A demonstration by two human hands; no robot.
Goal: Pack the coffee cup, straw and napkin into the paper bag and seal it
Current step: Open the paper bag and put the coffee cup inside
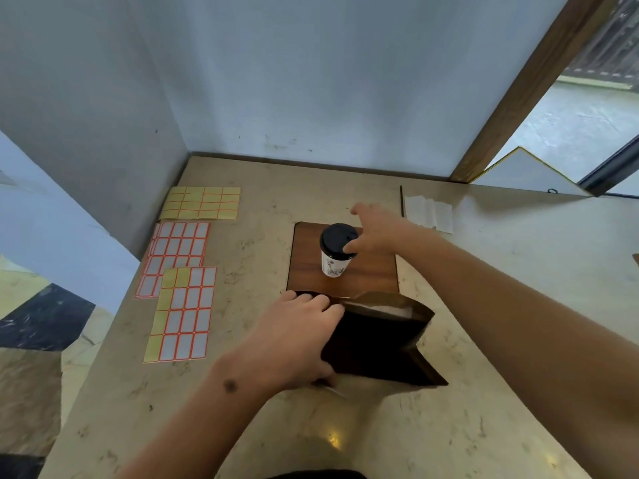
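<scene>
Head view looks down on a beige, marble-patterned worktop (pixel 466 357) set into a corner of pale blue-grey walls (pixel 311 81), with a brown wooden door frame (pixel 518 88) at the right and a patterned floor (pixel 41 316) at the lower left.

A brown wooden board (pixel 307 271) lies on the worktop, and the cup (pixel 337 252) stands upright on it, white with a faint printed design too small to read and a black lid. The right hand (pixel 375 233) reaches over the board with its fingers spread, thumb touching the lid's rim; the fingers are not closed round the cup.

Just in front of the board, the brown bag (pixel 380 344) stands with its mouth open, dark inside. The left hand (pixel 297 337) grips the bag's left edge, fingers curled over the rim and thumb low on the near side.

Behind and to the right of the board, a thin dark straw (pixel 401 201) lies beside a folded white napkin (pixel 430 212), both apart from the cup.

Along the left of the worktop lie four sheets of blank labels (pixel 179 305) with orange borders, some yellow, some white; no writing on them can be made out.
</scene>
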